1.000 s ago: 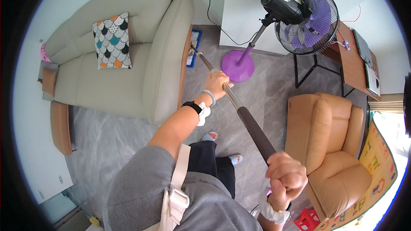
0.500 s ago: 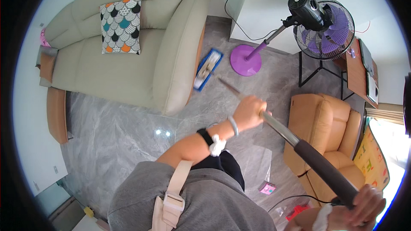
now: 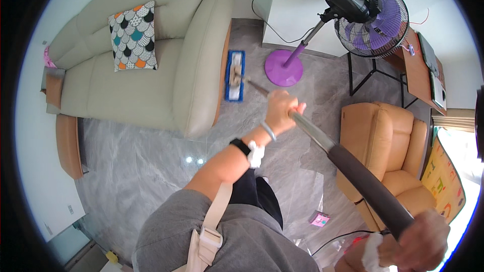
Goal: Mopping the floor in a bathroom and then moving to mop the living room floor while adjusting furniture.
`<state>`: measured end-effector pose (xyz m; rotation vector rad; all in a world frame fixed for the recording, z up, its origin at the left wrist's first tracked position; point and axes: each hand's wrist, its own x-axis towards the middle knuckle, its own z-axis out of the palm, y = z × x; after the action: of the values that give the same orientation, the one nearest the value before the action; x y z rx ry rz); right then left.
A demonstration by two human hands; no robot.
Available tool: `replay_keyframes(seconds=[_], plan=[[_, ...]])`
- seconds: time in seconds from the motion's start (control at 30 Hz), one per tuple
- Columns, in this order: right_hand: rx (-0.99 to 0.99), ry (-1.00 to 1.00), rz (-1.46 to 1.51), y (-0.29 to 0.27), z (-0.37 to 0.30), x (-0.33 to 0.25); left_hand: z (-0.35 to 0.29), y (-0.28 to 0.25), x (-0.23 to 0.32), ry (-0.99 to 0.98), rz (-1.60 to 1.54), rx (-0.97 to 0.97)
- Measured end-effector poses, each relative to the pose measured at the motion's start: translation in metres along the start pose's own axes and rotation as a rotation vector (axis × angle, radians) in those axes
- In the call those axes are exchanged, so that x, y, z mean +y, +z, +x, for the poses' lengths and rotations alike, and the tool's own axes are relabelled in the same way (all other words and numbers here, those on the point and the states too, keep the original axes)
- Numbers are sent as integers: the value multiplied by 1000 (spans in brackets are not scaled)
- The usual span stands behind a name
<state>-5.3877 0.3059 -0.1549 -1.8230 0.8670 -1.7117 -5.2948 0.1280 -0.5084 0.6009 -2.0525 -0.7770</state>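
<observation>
A flat mop with a blue-edged head (image 3: pixel 235 83) lies against the grey floor, close along the side of the beige sofa. Its metal pole and dark grip sleeve (image 3: pixel 370 186) slant up toward the lower right. Partway along the metal pole, my left hand (image 3: pixel 283 112) is closed round it. My right hand (image 3: pixel 426 242), somewhat blurred, is wrapped round the upper end of the dark sleeve. A white band circles the right wrist; the left wrist carries a black band and a pale bangle.
Just right of the mop head stands a fan's round purple base (image 3: pixel 283 68). The beige sofa (image 3: pixel 136 88) fills the upper left. A tan armchair (image 3: pixel 383 146) and a brown desk (image 3: pixel 421 80) are at right. A small pink box (image 3: pixel 319 218) and a black cord lie on the floor.
The mop head has shifted slightly left and turned to lie more nearly parallel to the sofa's side. Both hands have moved a little left with the pole, the left one also upward.
</observation>
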Motion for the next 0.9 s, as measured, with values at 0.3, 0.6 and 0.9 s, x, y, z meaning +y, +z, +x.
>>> replay_keyframes(seconds=[0.3,0.6,0.9], plan=[[474,310,-311,67,-61,66,18,22,-87,-78,18,-215],[517,268,-107,19,-143,-71,-120,-17,55,-110,54,-336],[357,264,-235,106,-273,-302,-259,14,230,176,-254,-749]])
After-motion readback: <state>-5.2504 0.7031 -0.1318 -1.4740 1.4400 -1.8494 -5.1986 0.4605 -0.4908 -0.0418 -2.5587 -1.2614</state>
